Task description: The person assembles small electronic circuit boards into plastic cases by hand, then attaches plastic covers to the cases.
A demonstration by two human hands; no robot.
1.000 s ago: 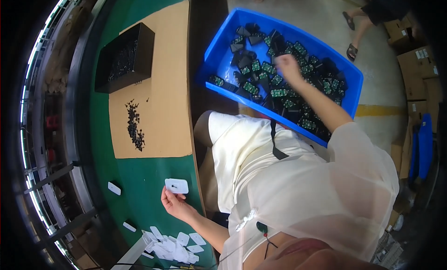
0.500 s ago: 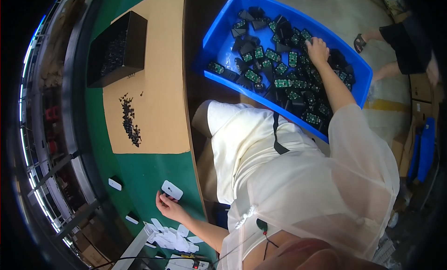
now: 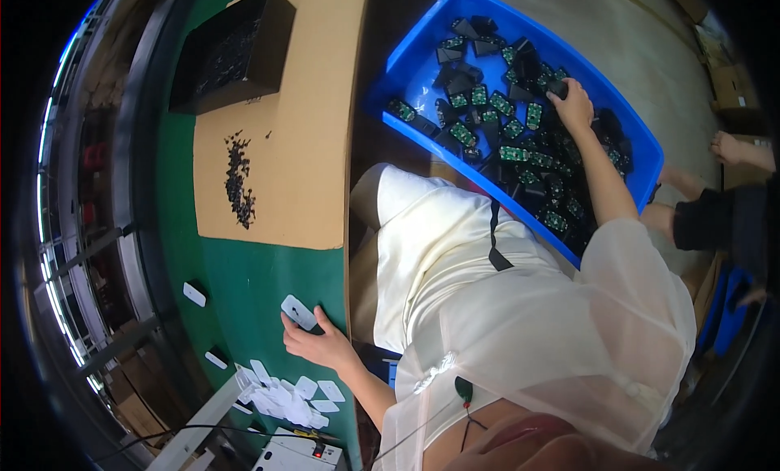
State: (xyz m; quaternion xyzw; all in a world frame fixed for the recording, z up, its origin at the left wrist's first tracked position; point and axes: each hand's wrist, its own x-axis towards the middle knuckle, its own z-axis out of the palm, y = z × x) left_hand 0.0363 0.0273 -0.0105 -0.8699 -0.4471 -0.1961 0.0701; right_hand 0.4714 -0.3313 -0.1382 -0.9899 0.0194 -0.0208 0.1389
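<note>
On the green table, my left hand (image 3: 318,344) has its thumb and fingers around the sides of a small black casing with a white rounded cover (image 3: 298,311). A little dark mark or part shows in the middle of that cover. Over in the blue bin (image 3: 520,214), my right hand (image 3: 575,107) pinches a black casing (image 3: 558,89) at its fingertips. Around that hand lie many black casings, several showing green circuit boards (image 3: 533,116).
Brown cardboard (image 3: 302,186) covers part of the table, bearing a pile of small black screws (image 3: 237,182) and a black box (image 3: 260,69) of more. White covers (image 3: 280,402) lie heaped near a white powered device (image 3: 296,452). Another person's arm (image 3: 743,151) shows at right.
My left hand has closed around the white-covered casing. My right hand has taken hold of a black casing in the bin. The whole view has shifted slightly.
</note>
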